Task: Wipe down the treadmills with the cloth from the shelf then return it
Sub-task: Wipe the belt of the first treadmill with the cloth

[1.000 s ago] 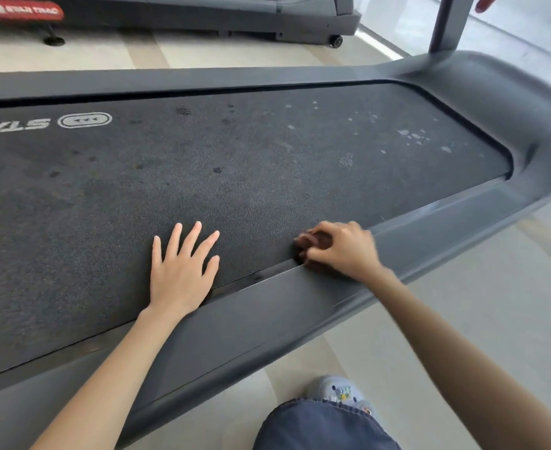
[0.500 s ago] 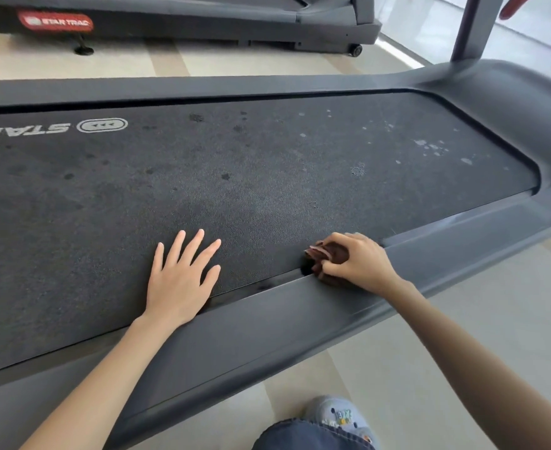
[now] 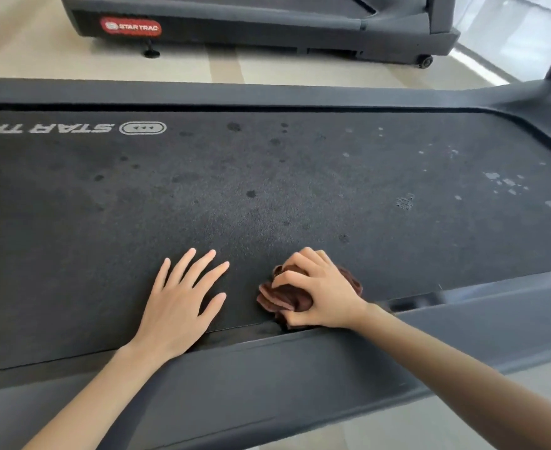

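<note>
Bright daylight, soft shadows, wide-angle edge distortion

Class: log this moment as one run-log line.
step: wiping treadmill belt | right hand: grips brown cloth at near edge | left hand: flat on belt

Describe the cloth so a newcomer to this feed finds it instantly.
Start at the near treadmill's black STAR TRAC belt. Follow its near edge, by the grey side rail, to the right hand. Bunched under its curled fingers is the cloth, the only brown thing there; the left hand beside it lies flat and bare.
</note>
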A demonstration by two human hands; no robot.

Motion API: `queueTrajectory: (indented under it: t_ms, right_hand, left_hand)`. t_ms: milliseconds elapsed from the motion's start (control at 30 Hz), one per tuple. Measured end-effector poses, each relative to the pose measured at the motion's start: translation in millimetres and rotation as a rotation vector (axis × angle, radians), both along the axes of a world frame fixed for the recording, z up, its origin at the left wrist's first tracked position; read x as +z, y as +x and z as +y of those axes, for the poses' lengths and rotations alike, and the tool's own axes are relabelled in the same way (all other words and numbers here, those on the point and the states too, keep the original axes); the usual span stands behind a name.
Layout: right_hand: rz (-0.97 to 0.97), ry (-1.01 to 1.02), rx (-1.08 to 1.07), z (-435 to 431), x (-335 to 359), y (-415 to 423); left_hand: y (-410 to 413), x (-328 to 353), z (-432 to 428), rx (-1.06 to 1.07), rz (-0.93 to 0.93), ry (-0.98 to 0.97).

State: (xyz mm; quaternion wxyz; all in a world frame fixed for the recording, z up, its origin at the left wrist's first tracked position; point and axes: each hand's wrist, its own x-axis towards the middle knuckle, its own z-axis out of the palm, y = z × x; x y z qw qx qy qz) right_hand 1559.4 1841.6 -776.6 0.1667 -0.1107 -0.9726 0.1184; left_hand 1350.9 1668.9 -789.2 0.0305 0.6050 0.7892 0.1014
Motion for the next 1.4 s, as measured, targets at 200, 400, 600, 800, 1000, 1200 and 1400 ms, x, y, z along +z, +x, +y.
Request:
queueTrajectory:
  t_ms: [200, 400, 600, 800, 1000, 1200, 1400]
  right_hand:
    - [-0.028, 0.031, -0.465, 80, 9, 32]
    - [-0.006, -0.097, -0.863, 121, -3, -3]
    - [-0.1, -0.071, -0.436, 39, 6, -97]
    - [0.009, 0.083, -0.138, 40, -1, -20]
    - [-0.078, -0.016, -0.483, 67, -6, -147]
    - [-0.044, 0.05, -0.069, 14, -5, -161]
    - [-0.029, 0.042, -0.362, 85, -3, -143]
  left_hand:
    - [3, 5, 13, 0.075, -0.004, -0.025]
    - [5, 1, 15, 0.096, 0.018, -0.02]
    - [1, 4, 15, 0.171, -0.017, -0.012]
    - [-26, 6, 7, 0.253, 0.018, -0.033]
    - [-25, 3, 7, 0.276, 0.011, 0.006]
    - [-43, 5, -15, 0.451, 0.021, 0.014]
    - [-55, 1, -22, 0.364, 0.077, -0.071]
